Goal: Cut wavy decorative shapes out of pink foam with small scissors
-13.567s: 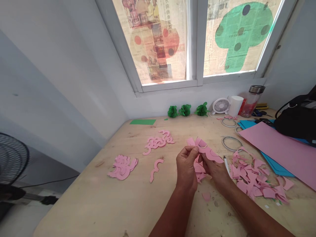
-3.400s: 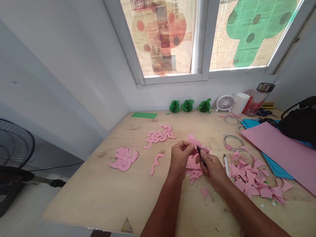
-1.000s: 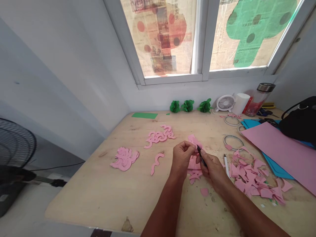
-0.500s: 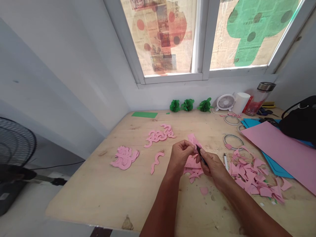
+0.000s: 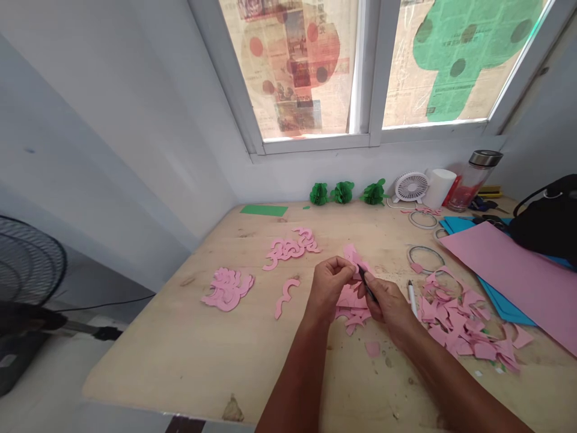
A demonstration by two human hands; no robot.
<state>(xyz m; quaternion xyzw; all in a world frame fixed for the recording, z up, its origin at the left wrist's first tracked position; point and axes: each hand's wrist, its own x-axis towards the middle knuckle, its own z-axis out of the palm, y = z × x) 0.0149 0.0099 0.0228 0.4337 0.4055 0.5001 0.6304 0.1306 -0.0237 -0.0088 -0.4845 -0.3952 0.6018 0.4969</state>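
My left hand pinches a piece of pink paper between thumb and fingers. A slim dark tool is in the closed fingers of my right hand, its tip against the pink paper beside my left fingertips. Whether it is a cutter or small scissors I cannot tell. Under both hands lie more pink paper pieces, partly covered. To the left are a single wavy pink strip, a cluster of curved pink cutouts and a stack of scalloped ones.
Pink scraps and a white pen lie right of my hands, near pink sheets, blue sheets and a black bag. Green paper ornaments, a small white fan and a glass bottle line the back.
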